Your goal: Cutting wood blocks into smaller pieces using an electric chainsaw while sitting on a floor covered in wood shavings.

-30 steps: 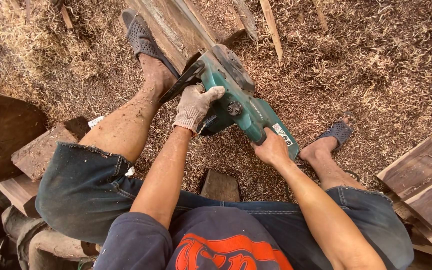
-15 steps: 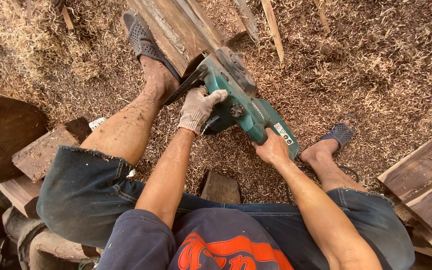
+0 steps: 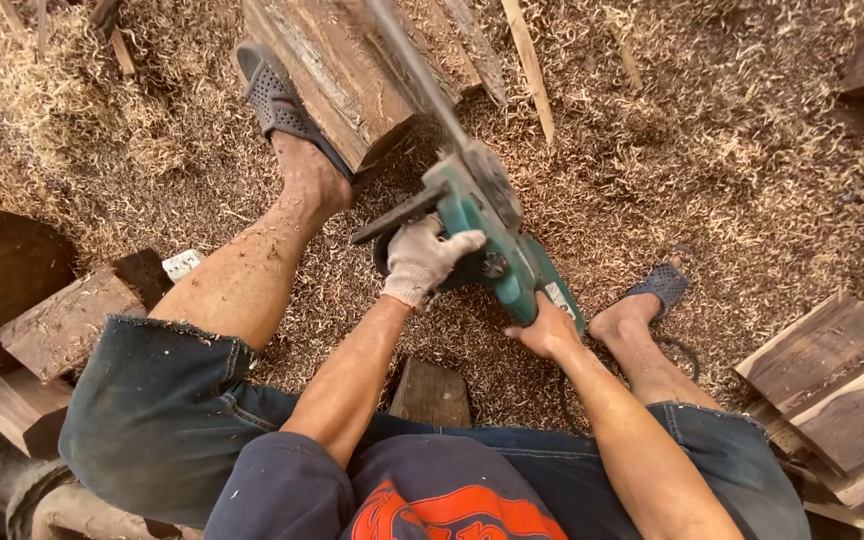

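On the shaving-strewn floor, a green electric chainsaw (image 3: 487,235) is angled up into a rough squared wooden log (image 3: 352,70), its bar blurred against the end of the timber. The gloved left hand (image 3: 422,262) is wrapped around the black front handle; the bare right hand (image 3: 545,330) grips the rear of the body. The left foot in a grey perforated sandal (image 3: 277,95) lies right beside the log — if the bar kicks or slides off the wood, I judge that bare shin the first thing in its way. The black cord (image 3: 687,350) by the right foot could snag too.
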